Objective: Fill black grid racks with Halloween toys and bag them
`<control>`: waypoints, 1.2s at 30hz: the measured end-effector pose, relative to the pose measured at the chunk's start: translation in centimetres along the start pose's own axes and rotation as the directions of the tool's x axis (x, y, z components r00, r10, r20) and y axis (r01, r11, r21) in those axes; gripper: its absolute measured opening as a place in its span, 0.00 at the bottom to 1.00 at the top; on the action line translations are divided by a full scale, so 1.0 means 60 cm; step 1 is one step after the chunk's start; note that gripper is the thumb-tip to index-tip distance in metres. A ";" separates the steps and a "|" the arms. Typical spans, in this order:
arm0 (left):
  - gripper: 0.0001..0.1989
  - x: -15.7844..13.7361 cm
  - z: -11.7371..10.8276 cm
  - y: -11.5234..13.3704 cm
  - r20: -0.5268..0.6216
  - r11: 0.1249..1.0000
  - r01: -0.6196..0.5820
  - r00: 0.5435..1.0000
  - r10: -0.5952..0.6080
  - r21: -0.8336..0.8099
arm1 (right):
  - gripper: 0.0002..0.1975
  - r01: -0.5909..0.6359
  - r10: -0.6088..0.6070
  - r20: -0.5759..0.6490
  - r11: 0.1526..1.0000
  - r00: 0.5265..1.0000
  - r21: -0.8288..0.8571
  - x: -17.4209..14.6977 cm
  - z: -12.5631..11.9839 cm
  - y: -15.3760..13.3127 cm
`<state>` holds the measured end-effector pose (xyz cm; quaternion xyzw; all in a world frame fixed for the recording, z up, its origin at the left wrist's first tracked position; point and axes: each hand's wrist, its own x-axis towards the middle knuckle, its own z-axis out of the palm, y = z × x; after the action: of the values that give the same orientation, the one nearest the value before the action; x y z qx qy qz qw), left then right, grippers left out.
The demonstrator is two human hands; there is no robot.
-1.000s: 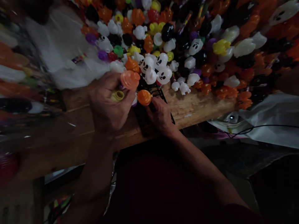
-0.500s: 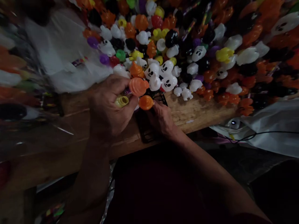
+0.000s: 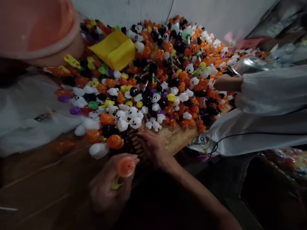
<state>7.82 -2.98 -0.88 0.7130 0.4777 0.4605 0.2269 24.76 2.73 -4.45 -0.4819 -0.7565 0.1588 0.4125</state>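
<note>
My left hand [image 3: 105, 188], blurred, is closed around an orange translucent plastic piece [image 3: 126, 166], its round end facing up. A yellowish plastic piece [image 3: 116, 183] shows between the same fingers, lower down. To the right, my right hand [image 3: 153, 147] reaches over a black slotted rack [image 3: 136, 140] at the table edge; its fingertips are smeared, and whether they hold anything is unclear. Just beyond my left hand lie an orange plastic figure [image 3: 115, 141] and a white one [image 3: 98, 150]. White ghost-faced figures [image 3: 135, 122] sit behind the rack.
A large heap of small plastic figures [image 3: 165, 80] covers the wooden table [image 3: 177, 137]. On it rests a yellow scoop [image 3: 115, 49]. A pink-orange tub [image 3: 40, 28] stands back left, a white plastic bag [image 3: 35, 127] below it. A co-worker's white sleeve [image 3: 271, 91] reaches in from the right.
The view has tilted up, showing the heap, scoop, tub and co-worker's arm. My left hand has come nearer to me, away from my right. The orange piece by my right hand no longer shows there.
</note>
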 end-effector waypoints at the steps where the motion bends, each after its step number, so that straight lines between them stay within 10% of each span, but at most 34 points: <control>1: 0.07 0.000 0.012 -0.005 0.028 1.000 -0.004 1.000 0.005 -0.030 | 0.09 -0.016 0.014 -0.082 0.999 0.997 -0.028 0.008 -0.025 0.011; 5: 0.13 0.021 0.071 -0.047 0.143 0.994 0.024 0.990 -0.008 -0.107 | 0.10 -0.156 0.112 -0.158 0.940 0.981 -0.303 0.065 -0.082 0.056; 12: 0.25 0.008 0.100 -0.105 0.160 0.859 0.494 0.867 -0.473 -0.137 | 0.13 -0.270 0.161 -0.228 0.743 0.960 -0.612 0.190 -0.097 0.080; 21: 0.30 0.000 0.120 -0.103 0.149 0.811 0.563 0.825 -0.544 -0.158 | 0.12 -0.473 0.404 -0.274 0.559 0.873 -0.681 0.363 -0.096 0.118; 27: 0.24 0.009 0.120 -0.122 0.136 0.913 0.385 0.920 -0.368 -0.133 | 0.08 -0.509 0.344 -0.392 0.712 0.853 -0.483 0.288 -0.125 0.095; 36: 0.14 0.025 0.086 -0.065 0.094 0.995 0.082 0.993 -0.075 -0.065 | 0.07 -0.428 0.407 -0.291 0.903 0.866 -0.012 0.026 -0.108 0.035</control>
<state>10.66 0.70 -5.62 0.7058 0.4783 0.4341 0.2909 30.74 4.06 -1.14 -0.6671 -0.5733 0.1453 0.4531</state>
